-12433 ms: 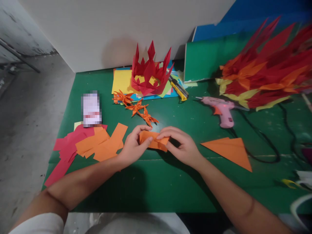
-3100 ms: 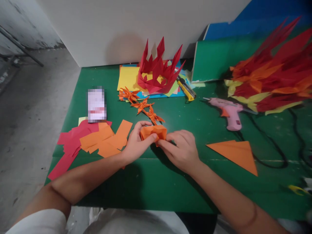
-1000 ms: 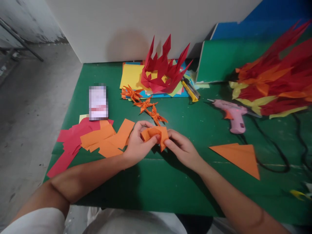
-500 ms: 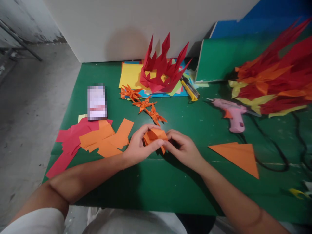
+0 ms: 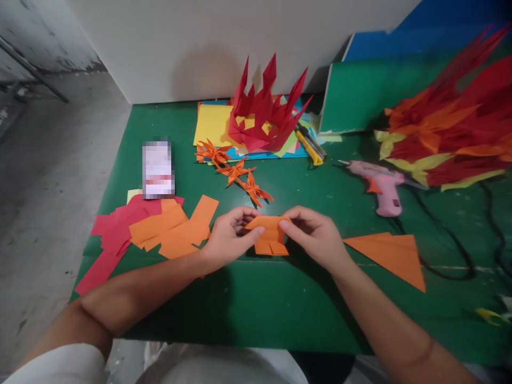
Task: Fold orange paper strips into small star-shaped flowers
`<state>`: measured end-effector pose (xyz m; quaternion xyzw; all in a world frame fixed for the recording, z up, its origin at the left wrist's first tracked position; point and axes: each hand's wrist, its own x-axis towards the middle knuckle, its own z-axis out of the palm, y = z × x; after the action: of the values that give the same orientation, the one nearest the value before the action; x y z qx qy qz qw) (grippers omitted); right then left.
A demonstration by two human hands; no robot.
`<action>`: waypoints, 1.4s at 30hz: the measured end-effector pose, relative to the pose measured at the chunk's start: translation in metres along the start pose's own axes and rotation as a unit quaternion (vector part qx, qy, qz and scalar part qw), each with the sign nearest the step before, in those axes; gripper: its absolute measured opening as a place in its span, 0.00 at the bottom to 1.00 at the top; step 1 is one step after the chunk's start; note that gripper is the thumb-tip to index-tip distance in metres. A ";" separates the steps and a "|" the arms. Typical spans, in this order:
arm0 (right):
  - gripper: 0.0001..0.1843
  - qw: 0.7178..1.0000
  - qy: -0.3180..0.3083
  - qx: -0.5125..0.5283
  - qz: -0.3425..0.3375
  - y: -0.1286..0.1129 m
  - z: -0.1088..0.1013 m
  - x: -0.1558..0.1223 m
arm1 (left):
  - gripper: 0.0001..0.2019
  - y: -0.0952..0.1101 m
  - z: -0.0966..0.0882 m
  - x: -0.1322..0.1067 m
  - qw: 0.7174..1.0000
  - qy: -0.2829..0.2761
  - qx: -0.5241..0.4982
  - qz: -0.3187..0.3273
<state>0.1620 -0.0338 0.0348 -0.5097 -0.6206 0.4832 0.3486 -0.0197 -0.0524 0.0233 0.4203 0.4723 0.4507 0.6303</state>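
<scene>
Between my two hands is a folded piece of orange paper (image 5: 271,234), creased across, with its lower edge spread into flaps. My left hand (image 5: 232,234) pinches its left side, thumb in front and fingers partly hidden behind. On the right, my right hand (image 5: 314,234) grips the upper right corner between thumb and fingers. Three orange folded paper flowers (image 5: 236,170) lie in a slanting row just beyond my hands. To the left spreads a pile of orange paper strips (image 5: 168,229) over red paper strips (image 5: 124,218).
A red paper crown (image 5: 260,122) stands on stacked coloured sheets (image 5: 210,122) at the back, beside a yellow cutter (image 5: 311,146). Rightward lie a pink glue gun (image 5: 386,186) with a black cord, an orange paper triangle (image 5: 396,256) and a large red-orange paper piece (image 5: 452,138). A phone (image 5: 158,169) lies left.
The folded orange paper has been turned and opened flatter, so its creased face and lower flaps now show. My right hand has shifted slightly right, away from my left.
</scene>
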 end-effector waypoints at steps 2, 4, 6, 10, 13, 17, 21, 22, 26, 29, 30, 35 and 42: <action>0.12 1.000 -0.006 0.006 0.004 0.000 0.001 0.000 | 0.14 0.002 0.000 -0.001 1.000 -0.006 0.005 -0.003; 0.12 1.000 -0.012 0.014 0.007 0.001 0.002 -0.001 | 0.13 0.002 0.000 -0.001 1.000 0.003 0.015 -0.007; 0.12 1.000 -0.011 0.020 0.010 0.001 0.001 -0.001 | 0.14 0.001 -0.001 -0.001 0.999 0.023 0.028 -0.013; 0.12 0.999 -0.002 0.027 0.018 0.001 -0.001 -0.001 | 0.14 -0.002 -0.001 0.000 0.998 0.051 0.039 -0.022; 0.14 0.999 0.002 0.035 0.021 -0.001 -0.001 -0.001 | 0.13 -0.001 -0.001 0.000 0.997 0.054 0.041 -0.031; 0.13 0.999 0.016 0.040 0.003 -0.001 0.000 -0.001 | 0.10 0.000 0.000 -0.001 0.997 0.061 0.029 -0.035; 0.11 0.999 0.022 0.045 -0.008 0.003 0.002 -0.003 | 0.08 -0.002 0.001 -0.002 0.998 0.056 0.026 -0.018; 0.11 0.998 0.024 0.049 -0.009 0.004 0.002 -0.003 | 0.08 -0.002 0.002 -0.003 0.998 0.055 0.025 -0.014; 0.12 0.997 0.027 0.070 -0.011 0.006 0.004 -0.004 | 0.11 -0.001 0.003 -0.005 0.999 0.049 -0.001 -0.014; 0.15 0.998 0.027 0.049 -0.002 0.003 0.007 -0.004 | 0.13 0.001 0.004 -0.004 0.998 0.056 0.000 -0.015; 0.16 0.999 0.030 0.030 -0.007 0.002 0.008 -0.004 | 0.14 0.002 0.004 -0.004 0.998 0.062 0.005 -0.014; 0.13 0.996 0.026 -0.051 -0.066 -0.001 0.012 -0.005 | 0.12 0.000 0.003 -0.002 0.998 0.050 0.028 -0.002; 0.12 0.998 0.046 -0.036 -0.018 0.001 0.010 -0.003 | 0.13 -0.001 0.002 -0.002 0.998 0.044 0.013 -0.034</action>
<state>0.1539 -0.0385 0.0314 -0.5325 -0.6297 0.4306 0.3668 -0.0174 -0.0549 0.0232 0.3918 0.5189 0.4411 0.6186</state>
